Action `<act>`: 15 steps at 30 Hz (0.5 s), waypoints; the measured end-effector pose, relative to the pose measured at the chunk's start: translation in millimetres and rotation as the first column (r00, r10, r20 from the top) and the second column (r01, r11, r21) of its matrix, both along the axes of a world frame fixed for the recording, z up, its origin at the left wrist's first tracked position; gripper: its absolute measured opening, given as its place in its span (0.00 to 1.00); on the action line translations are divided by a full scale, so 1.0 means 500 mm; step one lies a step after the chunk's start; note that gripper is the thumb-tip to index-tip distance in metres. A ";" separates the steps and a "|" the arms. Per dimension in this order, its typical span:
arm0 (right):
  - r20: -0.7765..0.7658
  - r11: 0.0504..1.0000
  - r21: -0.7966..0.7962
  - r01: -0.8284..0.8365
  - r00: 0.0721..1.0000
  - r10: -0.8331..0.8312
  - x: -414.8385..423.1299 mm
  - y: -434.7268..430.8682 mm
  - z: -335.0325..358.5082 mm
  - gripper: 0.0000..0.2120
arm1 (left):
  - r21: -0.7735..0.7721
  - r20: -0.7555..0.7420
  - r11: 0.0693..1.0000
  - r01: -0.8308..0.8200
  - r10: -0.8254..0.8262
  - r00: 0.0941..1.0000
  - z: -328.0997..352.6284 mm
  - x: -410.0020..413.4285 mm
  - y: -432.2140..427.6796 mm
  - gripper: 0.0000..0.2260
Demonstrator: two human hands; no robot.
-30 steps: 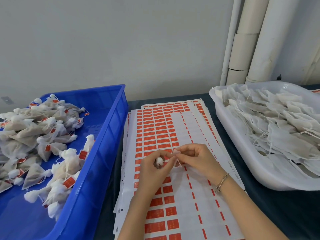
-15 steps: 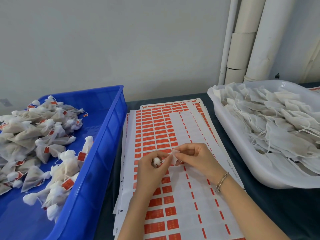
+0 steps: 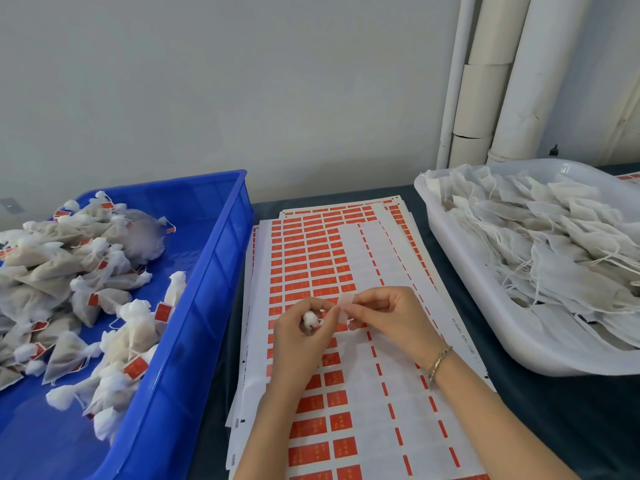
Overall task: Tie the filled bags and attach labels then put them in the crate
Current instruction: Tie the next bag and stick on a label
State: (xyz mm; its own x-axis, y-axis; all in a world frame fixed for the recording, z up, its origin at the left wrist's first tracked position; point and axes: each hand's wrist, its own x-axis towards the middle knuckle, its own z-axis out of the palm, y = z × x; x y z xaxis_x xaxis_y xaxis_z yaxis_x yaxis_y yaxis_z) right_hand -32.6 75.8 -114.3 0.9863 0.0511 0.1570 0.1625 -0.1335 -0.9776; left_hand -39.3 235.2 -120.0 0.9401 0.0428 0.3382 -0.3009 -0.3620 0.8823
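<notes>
My left hand (image 3: 300, 336) grips a small white filled bag (image 3: 310, 319); only its gathered top shows between my fingers. My right hand (image 3: 391, 317) pinches a label (image 3: 344, 306), seen from its pale back side, right beside the bag's thin string. Both hands hover over the sheets of red labels (image 3: 322, 271) in the middle of the table. The blue crate (image 3: 211, 271) at the left holds several tied bags with red labels (image 3: 86, 289).
A white tray (image 3: 460, 278) at the right is heaped with untied white bags and loose strings (image 3: 540, 244). White pipes (image 3: 495, 81) run up the wall at the back right. The table has a dark cover (image 3: 554, 410).
My right hand has brought the label closer to the bag's string and turned it slightly. My left hand keeps hold of the bag in about the same place.
</notes>
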 end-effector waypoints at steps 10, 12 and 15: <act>0.014 0.999 -0.042 0.009 1.000 -0.009 0.008 -0.006 -0.008 0.06 | -0.009 -0.003 1.000 -0.005 0.005 1.000 0.000 0.002 -0.001 0.02; 0.022 0.999 -0.051 0.012 1.000 -0.011 0.009 -0.006 -0.009 0.06 | -0.007 -0.017 1.000 0.008 -0.008 1.000 0.000 0.001 -0.003 0.01; 0.036 0.997 -0.079 0.016 0.999 -0.013 0.011 -0.007 -0.010 0.06 | -0.006 -0.033 0.999 0.042 -0.042 0.999 0.000 0.001 -0.002 0.02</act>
State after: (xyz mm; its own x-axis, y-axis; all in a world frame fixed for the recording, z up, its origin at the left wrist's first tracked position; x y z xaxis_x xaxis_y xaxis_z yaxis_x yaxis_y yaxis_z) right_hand -27.3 72.4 -119.5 0.9809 0.0502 0.1879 0.1943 -0.2130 -0.9576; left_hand -38.8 234.5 -120.2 0.9518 0.0050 0.3066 -0.2862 -0.3449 0.8940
